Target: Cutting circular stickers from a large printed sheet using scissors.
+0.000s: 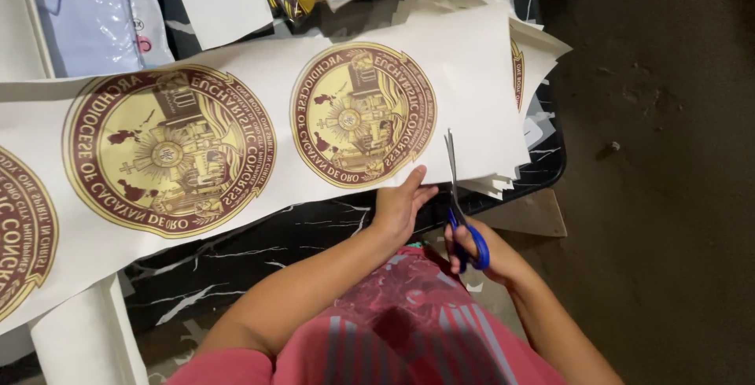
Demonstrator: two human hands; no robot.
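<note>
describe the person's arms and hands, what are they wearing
Both forearms are bare, with no gloves, watch, rings or bracelets visible on the left hand or the right hand. The only clothing in view is a pinkish-red top with a darker red print and pale grey-blue stripes; where its sleeves end is out of view. Fingernails are too small to judge.

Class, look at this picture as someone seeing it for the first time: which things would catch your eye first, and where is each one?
First, the big round maroon-and-gold emblem printed on the long white sheet stretched across the dark table, with a second emblem right of it. Next, the blue-handled scissors in the right hand, blades cutting up into the sheet's lower edge. The left hand steadies the sheet beside the cut.
</note>
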